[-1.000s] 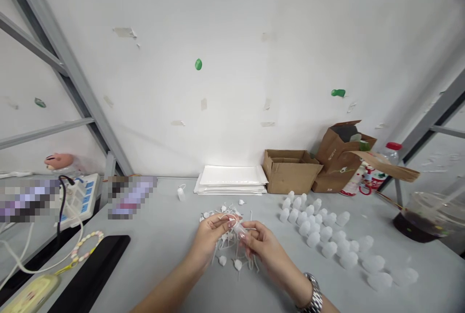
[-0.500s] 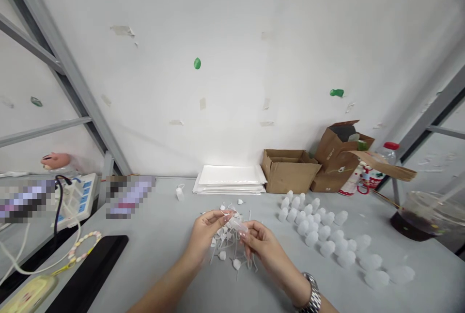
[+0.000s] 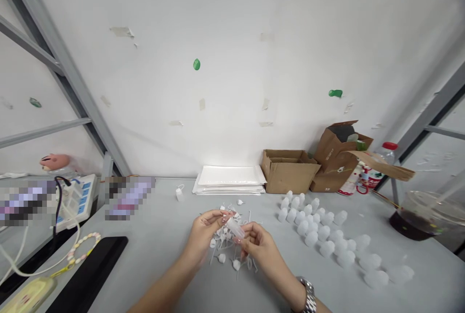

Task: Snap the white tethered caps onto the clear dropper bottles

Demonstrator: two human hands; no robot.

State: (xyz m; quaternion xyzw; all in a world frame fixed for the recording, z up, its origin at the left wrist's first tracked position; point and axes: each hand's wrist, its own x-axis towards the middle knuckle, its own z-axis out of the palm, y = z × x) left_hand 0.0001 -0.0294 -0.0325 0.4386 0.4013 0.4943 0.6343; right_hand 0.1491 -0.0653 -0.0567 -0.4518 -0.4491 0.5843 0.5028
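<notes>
Both hands meet over the middle of the table around a small translucent plastic bottle. My right hand grips the bottle's lower end between thumb and fingers. At its upper left end, my left hand is pinched closed on a small white cap, mostly covered by the fingertips. Beneath them lies a loose pile of white caps with thin straps, partly hidden by the hands. Toward the back left, a single capped bottle with a looped strap stands apart.
Several translucent bottles stand in rows on the right. Behind are white envelopes, a cardboard box and a paper bag. A dark drink is far right. A power strip and a black bar occupy the left.
The bottle between my hands has tilted, its right end dropping slightly and more of its body showing. My right hand has shifted a little down and left; the left hand has barely moved.
</notes>
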